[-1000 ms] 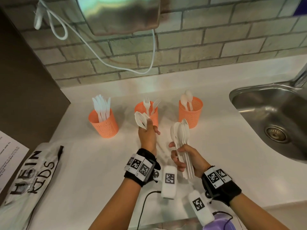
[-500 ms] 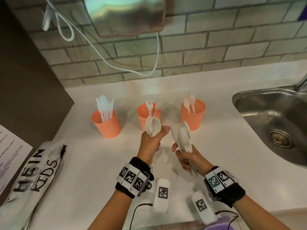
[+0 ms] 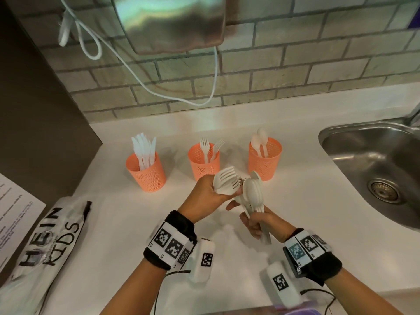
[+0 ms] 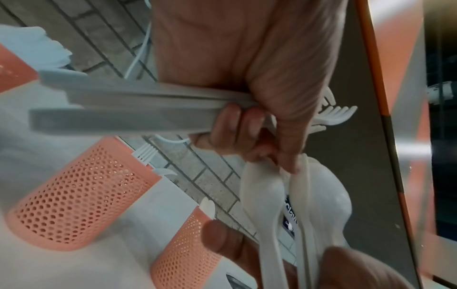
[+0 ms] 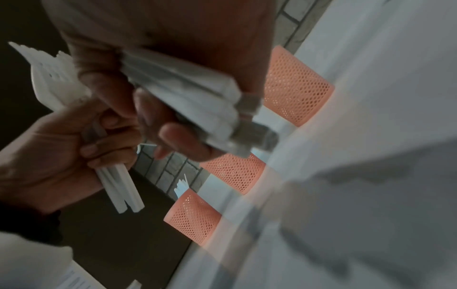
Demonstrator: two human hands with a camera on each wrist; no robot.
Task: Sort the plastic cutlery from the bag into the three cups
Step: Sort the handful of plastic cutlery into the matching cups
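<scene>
Three orange mesh cups stand in a row on the white counter: the left cup point(image 3: 146, 172) holds knives, the middle cup point(image 3: 204, 161) forks, the right cup point(image 3: 264, 159) spoons. My left hand point(image 3: 204, 196) grips a small bunch of white forks point(image 3: 226, 183), tines pointing right, just in front of the middle cup. In the left wrist view the forks' handles point(image 4: 123, 109) cross the frame. My right hand point(image 3: 261, 223) grips a bundle of white spoons point(image 3: 252, 194) by the handles, bowls up. The two bundles touch. The white bag point(image 3: 38, 244) lies at the front left.
A steel sink point(image 3: 375, 164) is set in the counter at the right. A brick wall with a hanging white cable point(image 3: 159, 92) and a metal dispenser point(image 3: 172, 21) stands behind the cups. A dark panel point(image 3: 41, 105) borders the left, with a printed sheet point(image 3: 13, 208) below.
My left hand has swung right with its forks, from in front of the middle cup to against the spoon bundle. The right hand has stayed about where it was.
</scene>
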